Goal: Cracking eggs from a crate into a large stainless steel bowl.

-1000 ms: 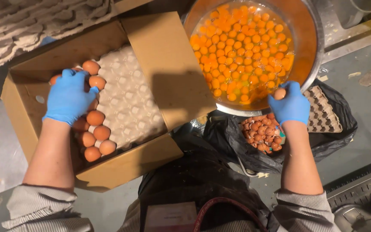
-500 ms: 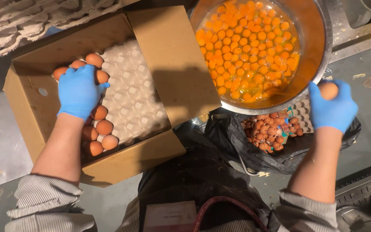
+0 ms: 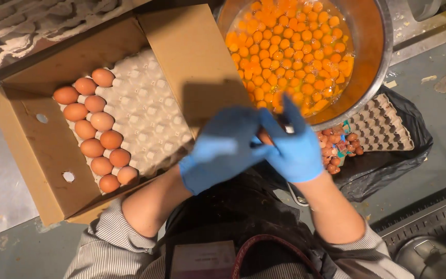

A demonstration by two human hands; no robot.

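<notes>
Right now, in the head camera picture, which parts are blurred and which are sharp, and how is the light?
Head view: both gloved hands, the left hand and the right hand, are smeared by motion blur; the brown eggs in the cardboard box and the yolks in the metal bowl stay sharp; the light is warm and dim, and a soft shadow lies on the box flap.
</notes>
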